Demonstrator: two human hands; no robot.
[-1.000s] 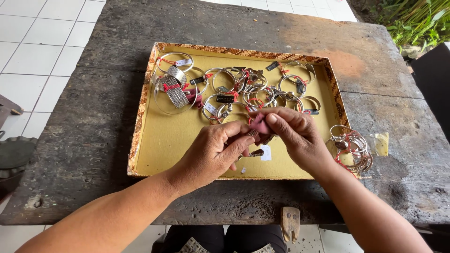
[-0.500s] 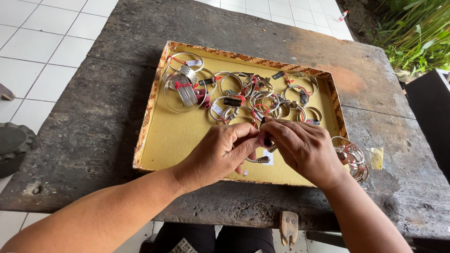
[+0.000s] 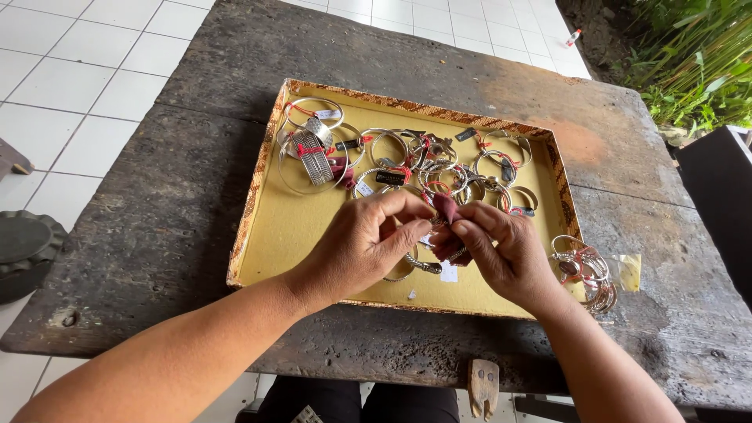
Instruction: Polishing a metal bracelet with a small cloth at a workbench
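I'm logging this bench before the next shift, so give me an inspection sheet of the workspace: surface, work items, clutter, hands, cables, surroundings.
Surface: weathered dark wooden table, cracked and stained, with an orange patch near the far right.
Work items: yellow-lined tray with a patterned rim; silver bangles with red ties and small tags heaped along its far side; one bangle under the hands; small red piece pinched at the fingertips.
Clutter: stack of bangles on the table right of the tray, a small yellowish bag beside it.
Hands: left hand and right hand meet over the tray, fingers working the red piece.
Cables: nothing seen.
Surroundings: white floor tiles, green plants at the far right.
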